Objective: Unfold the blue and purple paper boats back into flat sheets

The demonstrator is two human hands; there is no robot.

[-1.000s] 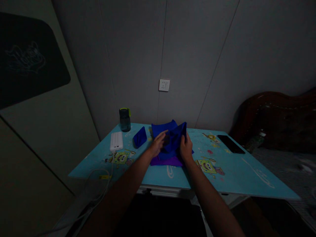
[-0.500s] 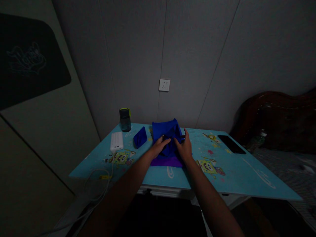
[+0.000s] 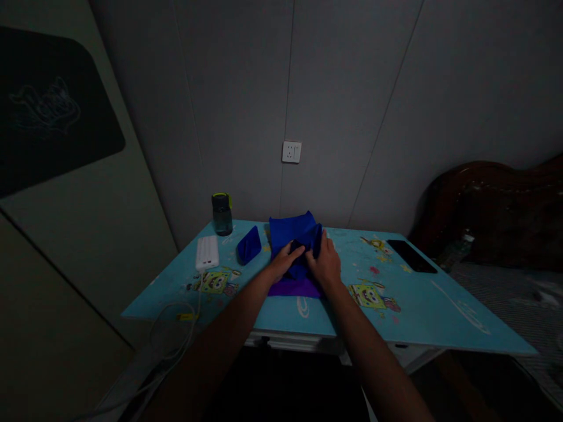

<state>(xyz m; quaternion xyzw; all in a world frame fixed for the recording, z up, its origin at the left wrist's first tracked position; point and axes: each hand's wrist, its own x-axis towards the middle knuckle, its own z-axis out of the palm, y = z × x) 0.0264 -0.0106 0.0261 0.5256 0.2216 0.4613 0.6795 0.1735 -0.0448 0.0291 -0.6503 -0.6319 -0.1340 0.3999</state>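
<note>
Both hands work on a folded piece of dark blue paper at the middle of the table. My left hand grips its left side, the thumb lying across the near face. On the right side my right hand is closed round the paper's edge, fingers upright along its far side. Beneath it lie a flat blue sheet and a purple sheet. A separate folded blue paper piece stands to the left. The exact folds between my hands are too dark to make out.
A white power bank with a cable and a dark water bottle stand on the left of the blue patterned table. A black phone lies at the right. The wall with a socket is behind.
My right hand has closed from a spread thumb and fingers onto the paper's right edge, which now stands up higher. My left hand stays nearly in place.
</note>
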